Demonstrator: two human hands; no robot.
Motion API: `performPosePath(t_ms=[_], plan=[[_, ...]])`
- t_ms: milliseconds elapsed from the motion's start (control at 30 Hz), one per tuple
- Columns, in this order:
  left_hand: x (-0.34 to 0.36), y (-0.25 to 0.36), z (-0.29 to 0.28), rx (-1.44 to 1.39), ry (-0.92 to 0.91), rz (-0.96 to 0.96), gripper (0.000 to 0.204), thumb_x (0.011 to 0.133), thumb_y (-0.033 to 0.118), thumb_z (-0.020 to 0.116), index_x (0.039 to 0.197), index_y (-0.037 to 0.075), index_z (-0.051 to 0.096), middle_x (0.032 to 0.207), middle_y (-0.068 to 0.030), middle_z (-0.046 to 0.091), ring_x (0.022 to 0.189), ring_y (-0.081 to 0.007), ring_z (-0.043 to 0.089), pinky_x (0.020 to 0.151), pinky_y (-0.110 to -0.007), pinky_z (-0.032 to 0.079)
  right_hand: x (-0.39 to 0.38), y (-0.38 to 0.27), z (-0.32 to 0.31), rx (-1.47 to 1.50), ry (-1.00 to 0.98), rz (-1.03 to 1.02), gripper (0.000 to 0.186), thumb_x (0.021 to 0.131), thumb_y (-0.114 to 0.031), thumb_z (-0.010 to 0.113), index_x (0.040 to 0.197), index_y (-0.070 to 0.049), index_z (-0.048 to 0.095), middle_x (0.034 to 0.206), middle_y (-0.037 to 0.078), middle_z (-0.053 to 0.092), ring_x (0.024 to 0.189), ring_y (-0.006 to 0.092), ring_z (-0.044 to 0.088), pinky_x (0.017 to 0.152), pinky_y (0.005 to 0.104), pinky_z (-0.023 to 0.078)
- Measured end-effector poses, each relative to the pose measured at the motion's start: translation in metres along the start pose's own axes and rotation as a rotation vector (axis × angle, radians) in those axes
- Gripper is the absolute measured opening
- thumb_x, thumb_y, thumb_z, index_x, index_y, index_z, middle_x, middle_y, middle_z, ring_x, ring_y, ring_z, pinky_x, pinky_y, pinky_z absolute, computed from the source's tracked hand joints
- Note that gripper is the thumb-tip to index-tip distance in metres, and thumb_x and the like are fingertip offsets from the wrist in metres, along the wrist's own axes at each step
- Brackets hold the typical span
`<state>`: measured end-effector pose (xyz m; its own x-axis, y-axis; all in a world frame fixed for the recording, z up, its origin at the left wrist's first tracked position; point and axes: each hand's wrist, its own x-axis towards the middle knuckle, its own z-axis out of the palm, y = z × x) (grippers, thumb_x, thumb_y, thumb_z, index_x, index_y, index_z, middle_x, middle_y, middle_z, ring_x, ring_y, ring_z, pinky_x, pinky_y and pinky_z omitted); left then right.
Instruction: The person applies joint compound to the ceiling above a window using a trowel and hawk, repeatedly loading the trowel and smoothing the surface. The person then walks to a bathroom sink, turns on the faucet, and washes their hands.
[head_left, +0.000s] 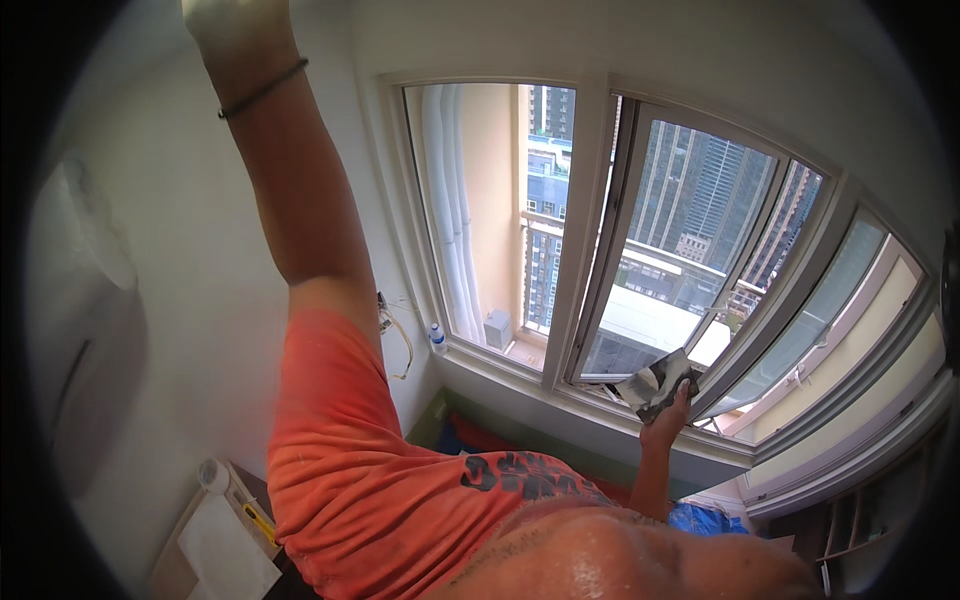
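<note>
Right hand (667, 420) grips a smeared plate (648, 388), right of centre; left hand (238, 25), upper left: grip cannot be told

Left of the window (586, 200), the left arm (310, 200) reaches steeply upward, slightly bent at the elbow. Its wrist (262, 85) lies level with the window's top edge, and the left hand (240, 18) is higher than that, pale and mostly cut off, so its fingers cannot be read. The right forearm (654, 475) rises from below the window; the right hand (666, 420) overlaps its lower edge, gripping with bent fingers.
</note>
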<state>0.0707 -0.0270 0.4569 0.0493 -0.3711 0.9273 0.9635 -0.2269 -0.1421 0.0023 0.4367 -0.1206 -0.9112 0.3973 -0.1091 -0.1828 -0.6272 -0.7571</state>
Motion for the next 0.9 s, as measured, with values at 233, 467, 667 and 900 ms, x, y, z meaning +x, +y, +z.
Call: performPosePath(t_ms=[233, 467, 667, 900], plan=[[-0.019, -0.124, -0.06, -0.03, 0.05, -0.278, 0.038, 0.1, 0.007, 0.035, 0.116, -0.018, 0.057, 0.114, -0.0297, 0.066, 0.105, -0.0426, 0.065, 0.098, -0.055, 0.053, 0.0, 0.004, -0.016, -0.026, 0.037, -0.002, 0.054, 0.104, -0.037, 0.056, 0.143, -0.001, 0.046, 0.135, 0.013, 0.056, 0.12, 0.028, 0.06, 0.098, 0.0405, 0.052], [0.003, -0.296, -0.078, -0.208, 0.283, -0.461, 0.04, 0.101, 0.011, 0.033, 0.12, -0.012, 0.058, 0.119, -0.0267, 0.065, 0.106, -0.0433, 0.064, 0.095, -0.059, 0.053, 0.002, 0.008, -0.04, 0.017, 0.137, -0.132, 0.055, 0.103, -0.037, 0.055, 0.145, -0.001, 0.046, 0.138, 0.016, 0.055, 0.122, 0.0301, 0.059, 0.099, 0.0425, 0.052], [0.023, -0.395, -0.073, -0.289, 0.367, -0.525, 0.042, 0.101, 0.015, 0.032, 0.123, -0.007, 0.059, 0.123, -0.0241, 0.064, 0.107, -0.0439, 0.064, 0.092, -0.062, 0.053, -0.008, 0.018, -0.039, 0.072, 0.151, -0.216, 0.058, 0.104, -0.038, 0.051, 0.148, 0.0, 0.04, 0.143, 0.018, 0.051, 0.126, 0.0324, 0.057, 0.101, 0.0459, 0.052], [0.049, -0.397, -0.072, -0.305, 0.26, -0.529, 0.04, 0.102, 0.016, 0.034, 0.128, -0.005, 0.057, 0.127, -0.0218, 0.064, 0.111, -0.0415, 0.063, 0.094, -0.059, 0.052, -0.036, 0.005, -0.004, -0.01, 0.218, -0.177, 0.054, 0.106, -0.036, 0.047, 0.146, 0.0, 0.041, 0.142, 0.017, 0.052, 0.127, 0.0313, 0.056, 0.104, 0.0424, 0.049]])
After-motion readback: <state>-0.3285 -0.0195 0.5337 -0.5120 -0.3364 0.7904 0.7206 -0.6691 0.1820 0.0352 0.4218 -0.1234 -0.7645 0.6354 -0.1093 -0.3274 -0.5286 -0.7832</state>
